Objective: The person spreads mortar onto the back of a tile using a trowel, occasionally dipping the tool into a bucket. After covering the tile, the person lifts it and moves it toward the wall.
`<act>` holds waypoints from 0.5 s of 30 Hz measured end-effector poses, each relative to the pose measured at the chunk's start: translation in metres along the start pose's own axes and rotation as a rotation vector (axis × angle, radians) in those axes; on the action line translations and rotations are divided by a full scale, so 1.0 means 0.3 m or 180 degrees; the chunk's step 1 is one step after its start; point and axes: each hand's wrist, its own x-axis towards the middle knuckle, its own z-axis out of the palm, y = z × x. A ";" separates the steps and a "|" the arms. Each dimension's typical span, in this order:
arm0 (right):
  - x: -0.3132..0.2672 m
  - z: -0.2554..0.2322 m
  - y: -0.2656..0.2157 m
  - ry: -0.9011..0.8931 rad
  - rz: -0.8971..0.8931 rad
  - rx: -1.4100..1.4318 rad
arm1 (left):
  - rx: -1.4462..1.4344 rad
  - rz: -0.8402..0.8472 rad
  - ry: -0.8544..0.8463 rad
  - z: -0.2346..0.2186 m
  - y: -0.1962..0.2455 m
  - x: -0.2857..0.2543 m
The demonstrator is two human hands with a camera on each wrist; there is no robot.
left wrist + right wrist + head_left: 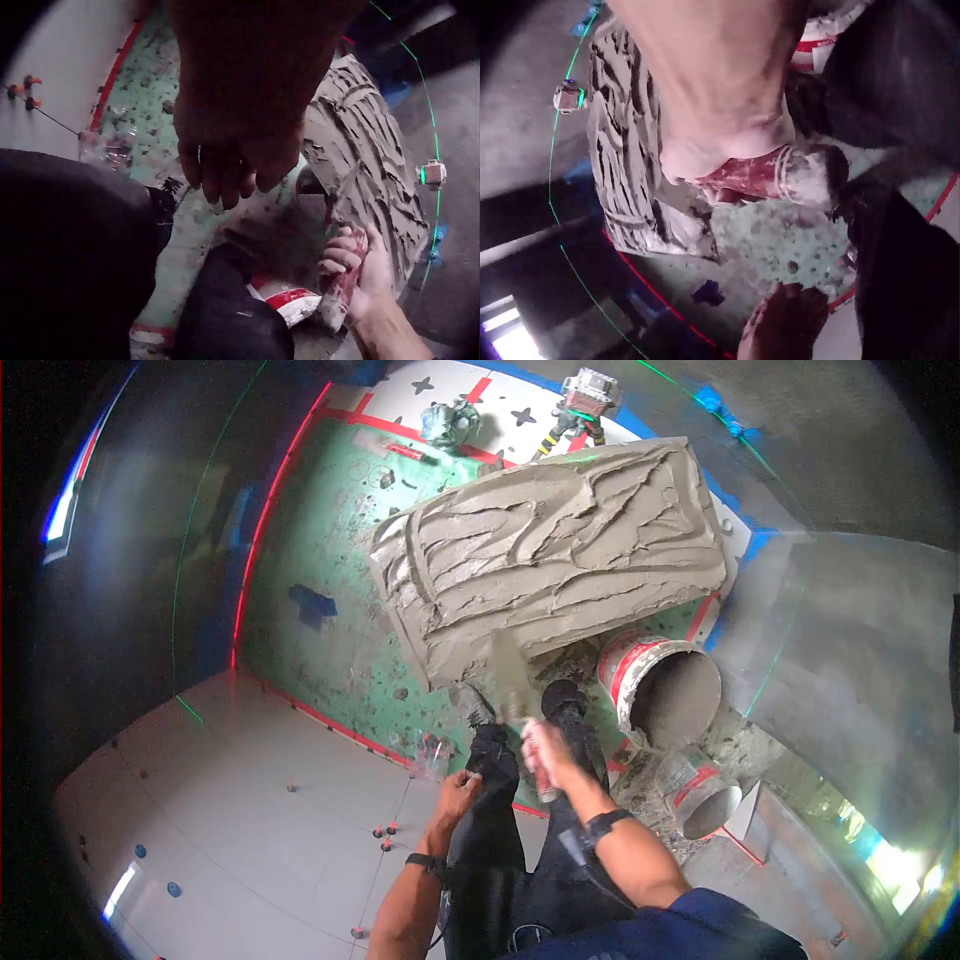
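My right hand [550, 752] grips the red, mortar-smeared handle [742, 178] of a trowel. Its blade [512, 672], blurred in the head view, points toward the near edge of a large slab [560, 550]. Thick grey mortar in uneven ridges coats the slab's top. Beside the left knee, my left hand [460, 792] hangs with loosely bent fingers and holds nothing; the left wrist view shows those fingers [214, 176] pointing down. To the right of the feet, a large bucket [622, 665] with a red band leans open, grey mortar inside.
A smaller bucket [690, 780] lies tipped behind the large one. At the far side stands a laser level [590, 395], near a crumpled green bag [448, 425] and a red-handled trowel [405, 451]. Pale tiles [250, 810] with small spacers cover the floor at left.
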 end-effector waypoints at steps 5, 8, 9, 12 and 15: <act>0.055 0.146 0.053 -0.0173 -0.0614 -0.1499 | -0.0437 -0.0244 0.0068 -0.056 -0.181 -0.014; 0.027 0.143 -0.010 0.0537 -0.1930 -0.3629 | -0.0837 0.0029 0.0081 -0.074 -0.238 -0.003; 0.005 0.144 -0.063 0.0447 -0.1781 -0.4208 | -0.0720 -0.0138 0.0111 -0.081 -0.234 -0.004; 0.000 0.163 -0.141 0.0340 -0.1909 -0.4976 | -0.0313 -0.0241 0.0110 -0.104 -0.253 0.008; -0.009 0.130 -0.233 0.0415 -0.2312 -0.5692 | -0.0380 -0.0126 0.0116 -0.077 -0.170 0.001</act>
